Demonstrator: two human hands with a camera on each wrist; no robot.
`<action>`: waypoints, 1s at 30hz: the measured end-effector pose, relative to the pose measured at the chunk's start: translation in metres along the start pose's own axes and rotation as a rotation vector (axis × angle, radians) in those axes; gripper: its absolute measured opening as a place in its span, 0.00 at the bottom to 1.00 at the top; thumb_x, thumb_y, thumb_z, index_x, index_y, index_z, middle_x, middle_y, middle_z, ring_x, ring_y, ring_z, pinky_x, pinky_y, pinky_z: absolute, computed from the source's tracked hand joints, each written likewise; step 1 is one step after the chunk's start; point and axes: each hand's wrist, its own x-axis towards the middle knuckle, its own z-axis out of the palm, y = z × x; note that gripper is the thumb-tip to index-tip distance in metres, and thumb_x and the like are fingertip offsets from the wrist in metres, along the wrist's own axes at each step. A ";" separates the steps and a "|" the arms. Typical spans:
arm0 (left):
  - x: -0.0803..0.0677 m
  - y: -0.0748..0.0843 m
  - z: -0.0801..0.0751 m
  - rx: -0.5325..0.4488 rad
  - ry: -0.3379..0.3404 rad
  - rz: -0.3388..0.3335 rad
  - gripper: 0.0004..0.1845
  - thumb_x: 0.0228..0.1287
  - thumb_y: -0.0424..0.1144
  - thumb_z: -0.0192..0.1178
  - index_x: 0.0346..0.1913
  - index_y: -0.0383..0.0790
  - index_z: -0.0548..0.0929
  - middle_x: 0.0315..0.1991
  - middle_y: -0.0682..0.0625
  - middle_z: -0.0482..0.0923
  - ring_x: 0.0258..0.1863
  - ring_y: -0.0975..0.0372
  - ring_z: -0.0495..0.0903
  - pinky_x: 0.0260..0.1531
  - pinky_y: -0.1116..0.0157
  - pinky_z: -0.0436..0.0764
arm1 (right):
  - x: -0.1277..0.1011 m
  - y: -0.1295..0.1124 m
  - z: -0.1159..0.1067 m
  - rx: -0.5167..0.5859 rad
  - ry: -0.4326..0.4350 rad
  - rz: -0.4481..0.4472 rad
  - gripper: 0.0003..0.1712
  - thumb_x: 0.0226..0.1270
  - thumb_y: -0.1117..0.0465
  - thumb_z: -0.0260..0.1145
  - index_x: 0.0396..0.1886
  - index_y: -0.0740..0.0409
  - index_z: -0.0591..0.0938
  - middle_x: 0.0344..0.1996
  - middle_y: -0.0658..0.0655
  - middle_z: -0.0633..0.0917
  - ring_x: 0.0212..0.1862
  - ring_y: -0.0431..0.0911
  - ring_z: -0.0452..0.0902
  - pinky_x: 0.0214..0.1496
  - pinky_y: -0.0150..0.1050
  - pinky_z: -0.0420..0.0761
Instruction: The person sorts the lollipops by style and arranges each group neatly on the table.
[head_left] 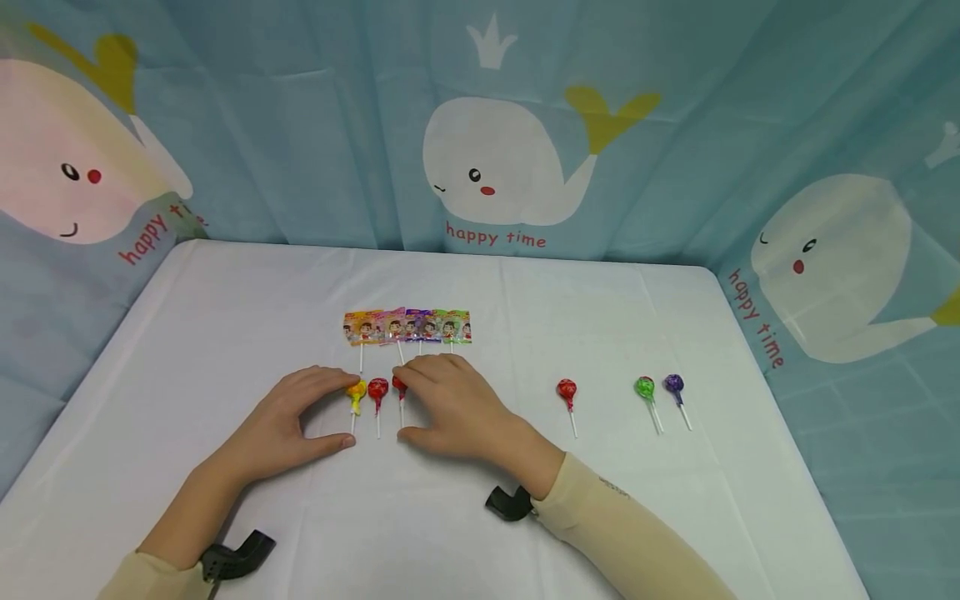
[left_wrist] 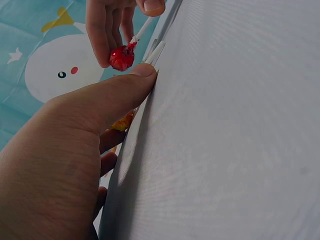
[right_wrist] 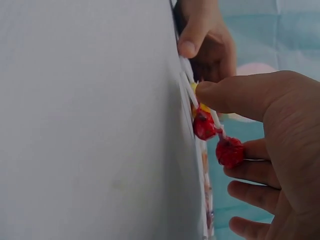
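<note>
the left hand (head_left: 288, 417) is pinching the yellow lollipop (head_left: 356, 400) end to end, just left of the middle red lollipop (head_left: 378, 390); the right hand (head_left: 457, 408) is likewise pinching another red lollipop (right_wrist: 230, 152) just right of it. this is seemingly row-aligning; next is probably calling for gentle release.

White-clothed table (head_left: 637, 325) is carrying: candy packets (head_left: 408, 327) beyond right hand (head_left: 453, 404); yellow lollipop (head_left: 356, 392), red lollipop (head_left: 378, 389) leftward; second red lollipop (head_left: 567, 390), green lollipop (head_left: 644, 387), purple lollipop (head_left: 674, 383) rightward.
</note>
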 end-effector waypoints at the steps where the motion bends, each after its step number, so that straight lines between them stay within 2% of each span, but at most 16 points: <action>1: 0.000 0.000 0.000 -0.001 0.001 0.002 0.44 0.51 0.52 0.88 0.73 0.55 0.82 0.68 0.56 0.82 0.71 0.53 0.75 0.77 0.67 0.57 | 0.001 -0.001 0.000 -0.006 -0.004 0.001 0.45 0.66 0.37 0.78 0.76 0.53 0.78 0.70 0.49 0.82 0.73 0.45 0.74 0.80 0.47 0.68; 15: 0.000 -0.001 0.000 0.003 0.004 0.005 0.45 0.50 0.51 0.88 0.74 0.56 0.82 0.68 0.55 0.82 0.70 0.52 0.75 0.76 0.67 0.58 | 0.004 -0.004 0.008 -0.038 -0.034 0.013 0.45 0.66 0.35 0.77 0.76 0.51 0.78 0.70 0.48 0.82 0.76 0.46 0.72 0.82 0.53 0.65; 30: 0.000 0.000 0.000 0.004 0.005 0.006 0.45 0.50 0.52 0.89 0.74 0.54 0.82 0.68 0.57 0.82 0.70 0.54 0.76 0.75 0.66 0.61 | 0.006 -0.003 0.011 -0.022 -0.069 0.036 0.46 0.66 0.34 0.77 0.77 0.50 0.78 0.72 0.48 0.81 0.77 0.48 0.70 0.82 0.55 0.64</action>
